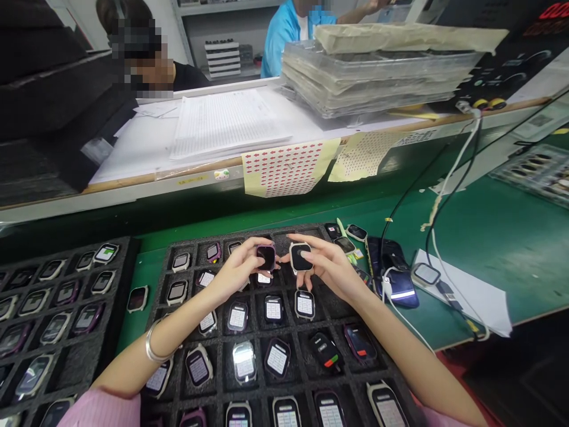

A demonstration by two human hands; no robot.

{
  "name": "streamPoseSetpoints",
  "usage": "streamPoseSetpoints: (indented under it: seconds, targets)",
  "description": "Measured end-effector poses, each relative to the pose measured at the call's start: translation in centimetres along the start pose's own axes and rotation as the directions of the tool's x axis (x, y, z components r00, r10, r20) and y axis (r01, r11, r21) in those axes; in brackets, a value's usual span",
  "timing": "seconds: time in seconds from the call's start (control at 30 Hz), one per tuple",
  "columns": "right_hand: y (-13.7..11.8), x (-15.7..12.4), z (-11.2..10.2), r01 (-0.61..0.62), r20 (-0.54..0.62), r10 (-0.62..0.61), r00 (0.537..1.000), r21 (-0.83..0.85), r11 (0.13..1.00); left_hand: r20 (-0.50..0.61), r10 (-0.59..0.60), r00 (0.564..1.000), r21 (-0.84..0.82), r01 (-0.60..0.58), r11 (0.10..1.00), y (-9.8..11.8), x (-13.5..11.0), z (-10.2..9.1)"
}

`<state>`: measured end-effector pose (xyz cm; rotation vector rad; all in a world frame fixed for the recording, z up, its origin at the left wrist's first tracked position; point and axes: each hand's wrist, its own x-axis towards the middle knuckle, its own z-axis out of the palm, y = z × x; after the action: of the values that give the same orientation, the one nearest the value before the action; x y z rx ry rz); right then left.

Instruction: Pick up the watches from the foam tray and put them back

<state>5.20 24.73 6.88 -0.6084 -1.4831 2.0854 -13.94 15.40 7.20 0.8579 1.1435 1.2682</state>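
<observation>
My left hand [242,267] pinches a purple-cased smartwatch body [266,257] with a dark screen. My right hand [326,264] grips a white-cased smartwatch body [300,257], also dark, its fingers curled round the case. Both watches are held side by side just above the far rows of a black foam tray [311,356]. That tray's pockets hold several watch bodies, many with lit screens. A silver bangle [153,350] sits on my left wrist.
A second foam tray [120,261] of watches lies at the left. A phone [393,279], a charging watch [425,274] and cables [448,184] lie on the green mat at right. Sticker sheets [284,169] hang from the shelf edge. Two people sit beyond the shelf.
</observation>
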Motion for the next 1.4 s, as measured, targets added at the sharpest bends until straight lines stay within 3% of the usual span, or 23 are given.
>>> streamPoseSetpoints:
  seconds: [0.23, 0.53, 0.77, 1.4]
  targets:
    - [0.1, 0.1, 0.1, 0.038, 0.075, -0.039, 0.996, 0.013, 0.999, -0.027, 0.138, 0.99, 0.217, -0.129, 0.968, -1.0, 0.3, -0.2]
    - [0.1, -0.2, 0.2, 0.059, 0.134, -0.057, 0.989, -0.013, 0.998, 0.062, 0.238, 0.969, 0.455, -0.24, 0.858, -1.3, 0.0, 0.0]
    - [-0.2, -0.2, 0.4, 0.017, 0.133, -0.022, 0.991, 0.044, 0.999, 0.037, 0.286, 0.958, 0.444, -0.272, 0.854, -1.3, 0.0, -0.1]
    - [-0.3, -0.4, 0.3, 0.014, 0.13, -0.017, 0.991, 0.026, 1.0, 0.066, 0.222, 0.973, 0.433, -0.228, 0.872, -0.9, -0.4, -0.2]
